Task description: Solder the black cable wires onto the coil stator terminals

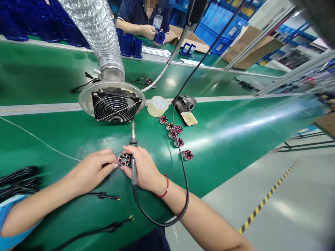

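A small round motor stator (124,159) with copper windings lies on the green belt (52,136) between my two hands. My left hand (95,165) pinches a thin wire at the stator's left edge, fingers pressed together. My right hand (143,168) touches the stator's right side and grips a black soldering iron (133,153), its tip pointing away from me toward the fan. The iron's black cord (183,164) loops round my right forearm.
A fume extractor fan (114,104) on a silver duct stands just beyond. Several stators (176,134), a tape roll (157,105) and an iron stand (186,108) lie to the right. Black cables (104,196) lie near me. Across the belt another person (146,21) handles blue parts.
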